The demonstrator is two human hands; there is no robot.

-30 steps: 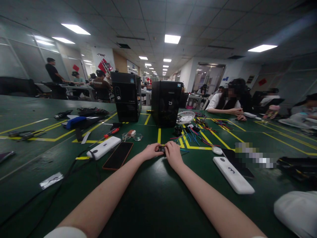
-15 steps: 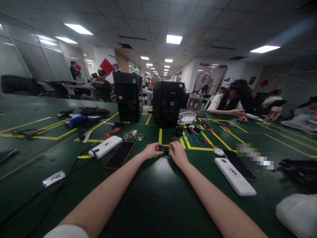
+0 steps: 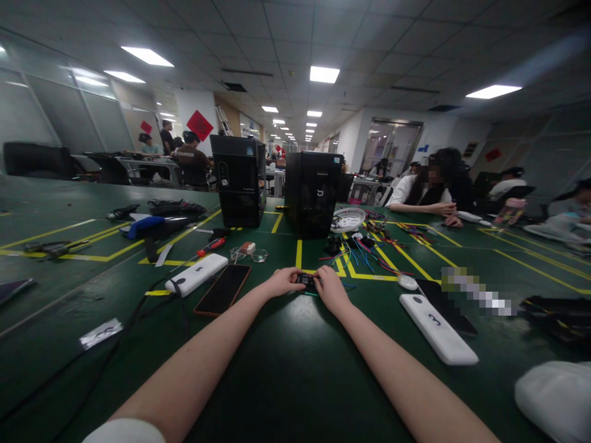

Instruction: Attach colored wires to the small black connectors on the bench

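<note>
Between my two hands is a small black part with thin wires (image 3: 305, 280); its exact kind is too small to make out. My left hand (image 3: 282, 282) grips its left end, thumb and fingers closed on it. Closed on the right end is my right hand (image 3: 329, 287), fingertips bent over the part. Thin blue and green wire ends show beside and under it. Just beyond, to the right, lies a heap of coloured wires (image 3: 362, 249) with black connectors. A phone with an orange edge (image 3: 223, 289) lies left of my left hand.
Two black computer towers (image 3: 237, 181) (image 3: 314, 194) stand ahead. White power banks (image 3: 197, 274) (image 3: 438, 328) lie on both sides. Glasses (image 3: 252, 253), a red screwdriver (image 3: 211, 247) and a white basket (image 3: 349, 219) are on the green table (image 3: 295, 381). Another person (image 3: 422, 194) sits at the right.
My right hand has shifted slightly right, and more of the black part shows between my hands. The whole view moved a little. A background person at the left has walked rightward.
</note>
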